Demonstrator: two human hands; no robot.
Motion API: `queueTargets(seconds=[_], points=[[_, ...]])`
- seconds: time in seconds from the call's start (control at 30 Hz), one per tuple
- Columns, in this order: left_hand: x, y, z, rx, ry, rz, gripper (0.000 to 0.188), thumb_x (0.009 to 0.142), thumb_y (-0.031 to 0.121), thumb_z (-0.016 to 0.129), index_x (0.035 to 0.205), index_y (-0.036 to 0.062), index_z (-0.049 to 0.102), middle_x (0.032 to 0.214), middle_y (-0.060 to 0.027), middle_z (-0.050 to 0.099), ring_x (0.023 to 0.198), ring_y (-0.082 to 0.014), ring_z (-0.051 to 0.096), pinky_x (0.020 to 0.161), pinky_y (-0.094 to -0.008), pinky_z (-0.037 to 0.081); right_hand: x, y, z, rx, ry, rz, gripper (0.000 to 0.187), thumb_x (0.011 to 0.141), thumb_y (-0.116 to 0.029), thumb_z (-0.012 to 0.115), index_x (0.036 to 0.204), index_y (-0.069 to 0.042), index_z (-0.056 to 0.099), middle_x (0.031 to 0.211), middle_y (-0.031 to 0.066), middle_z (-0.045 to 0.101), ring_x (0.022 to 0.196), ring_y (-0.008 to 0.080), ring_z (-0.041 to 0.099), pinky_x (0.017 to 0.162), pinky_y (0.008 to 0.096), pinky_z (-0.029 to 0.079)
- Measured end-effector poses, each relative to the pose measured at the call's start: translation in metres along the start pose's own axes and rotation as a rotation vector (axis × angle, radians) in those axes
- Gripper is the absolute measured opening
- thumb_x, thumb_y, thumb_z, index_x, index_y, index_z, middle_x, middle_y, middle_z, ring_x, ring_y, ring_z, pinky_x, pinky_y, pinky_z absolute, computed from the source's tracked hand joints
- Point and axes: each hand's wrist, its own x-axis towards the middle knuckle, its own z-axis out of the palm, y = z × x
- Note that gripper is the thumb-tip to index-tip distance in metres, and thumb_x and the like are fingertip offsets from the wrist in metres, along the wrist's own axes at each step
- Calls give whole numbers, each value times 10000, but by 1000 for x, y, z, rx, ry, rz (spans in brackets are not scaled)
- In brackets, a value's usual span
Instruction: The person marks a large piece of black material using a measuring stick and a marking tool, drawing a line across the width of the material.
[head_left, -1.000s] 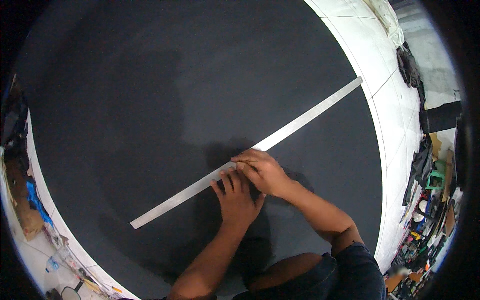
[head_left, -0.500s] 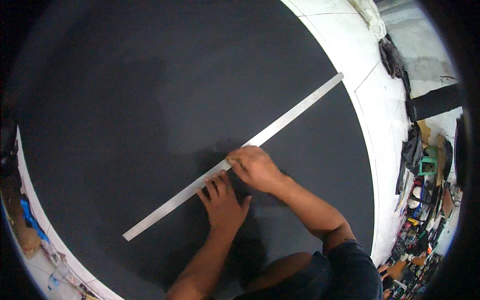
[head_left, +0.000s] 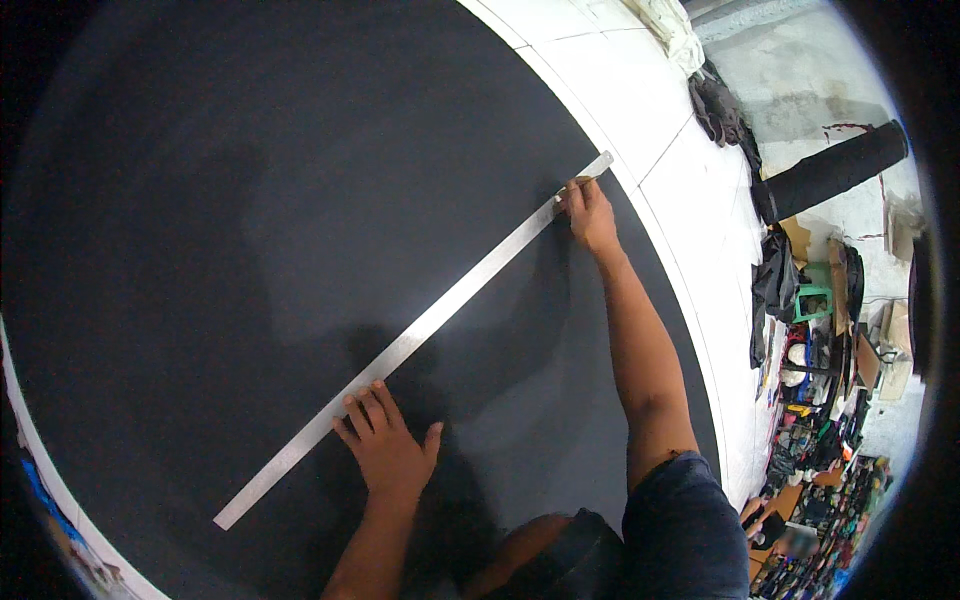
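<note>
A long silver metal ruler (head_left: pixel 435 316) lies diagonally on a large black sheet of material (head_left: pixel 200 300). Its upper end reaches close to the sheet's right edge. My left hand (head_left: pixel 391 445) is spread, palm down, with the fingertips on the lower part of the ruler. Near the ruler's upper end, my right hand (head_left: pixel 592 218) has its fingers pinched together at the ruler's edge. Whatever small thing sits between those fingertips is too small and covered to name.
White floor tiles (head_left: pixel 660 130) border the sheet on the right. Beyond them are a black roll (head_left: pixel 838 172), a green stool (head_left: pixel 812 300), black bags (head_left: pixel 775 270) and piled clutter. A person (head_left: pixel 770 525) is at the lower right. Something blue (head_left: pixel 45 490) lies at the lower left.
My right hand has slid along the ruler from its middle toward the upper right end, the arm stretching out. My left hand stays on the ruler's lower part. The whole view has shifted.
</note>
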Motion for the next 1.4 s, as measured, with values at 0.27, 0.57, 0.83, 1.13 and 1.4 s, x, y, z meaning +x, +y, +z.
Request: queueTargets(seconds=[0.27,0.57,0.83,1.13,1.4], points=[[1,1,7,13,24,24,1063,849,621,636,1530,-91,238,1520,-320,322,1429,-513,274,1150,-696,168,74,69,-18,-147,257,101,363,1021,-296,496,1179,-10,653,1079,207,717,932,344,701,856,431,528],[-1,-4,8,-14,39,28,1075,839,623,654,1522,-98,240,1509,-339,321,1428,-541,255,1152,-698,140,26,14,12,-24,433,-26,323,1033,-224,476,1222,-22,644,1165,222,679,1099,406,640,948,466,493],[-4,-11,1,-89,66,92,1012,845,572,681,1506,-88,291,1497,-325,350,1398,-517,309,1152,-651,200,-110,-15,29,-267,55,-404,380,996,-103,522,1361,2,508,1286,187,613,1242,381,558,1076,540,397],[-92,-74,18,15,-8,96,936,828,474,740,1475,-77,347,1443,-286,410,1377,-477,343,1150,-595,252,-239,-39,39,-197,-66,-256,257,1009,-136,534,1256,-84,583,1443,154,544,1393,339,457,1142,548,311],[-113,-107,18,-72,100,198,863,782,315,813,1448,-48,401,1413,-273,433,1325,-450,399,1113,-548,318,-276,-61,45,-27,-15,-147,267,1001,-139,539,1260,-81,570,1441,169,540,1389,371,448,1146,555,307]])
